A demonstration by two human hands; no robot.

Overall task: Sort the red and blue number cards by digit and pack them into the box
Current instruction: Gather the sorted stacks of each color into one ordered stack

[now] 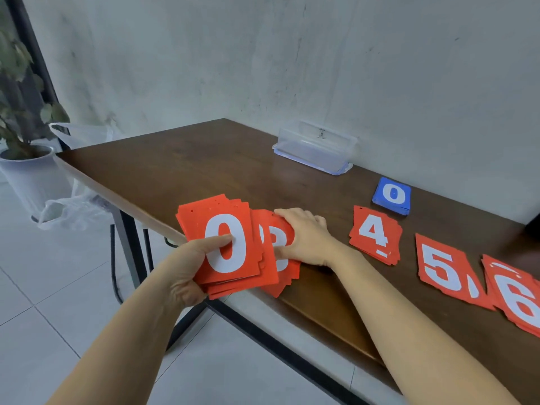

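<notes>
Items before you, by material and finish:

- Table: dark brown wood, smooth, with a soft sheen where the light falls on it.
- Frame under it: black, matt; it looks like metal.
- Box: clear plastic, glossy, with a pale blue rim.
- Red cards, some in your grip: thin card, matt, with flat white digits.
- Blue cards: the same matt card.
- Wall: grey, rough, mottled and dull.
- Floor: pale tiles, smooth, slightly glossy.
- Bag: thin translucent plastic, crinkled.
- Pot: white and smooth; you cannot tell its material.
</notes>
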